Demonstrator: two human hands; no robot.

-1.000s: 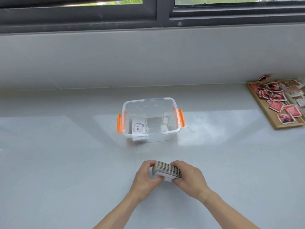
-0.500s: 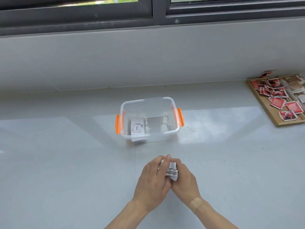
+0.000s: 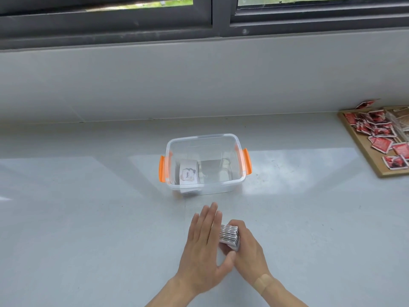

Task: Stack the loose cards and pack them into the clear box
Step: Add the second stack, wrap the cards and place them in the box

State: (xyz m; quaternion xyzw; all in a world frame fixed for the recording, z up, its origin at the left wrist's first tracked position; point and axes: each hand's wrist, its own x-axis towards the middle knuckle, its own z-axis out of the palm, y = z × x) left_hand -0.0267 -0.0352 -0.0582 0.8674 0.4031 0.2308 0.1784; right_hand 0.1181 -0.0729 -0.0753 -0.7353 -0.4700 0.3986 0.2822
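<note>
One view only, head-mounted, wide-angle. It looks forward and steeply down onto the counter (image 3: 88, 240) from the person's near side, facing the wall and window frame (image 3: 212, 23) at the top edge. Both hands (image 3: 203, 251) sit close below the lens, forearms entering from the bottom edge. The box (image 3: 205, 138) lies mid-frame, farther off; a tray (image 3: 363, 151) is cut by the right edge.
</note>
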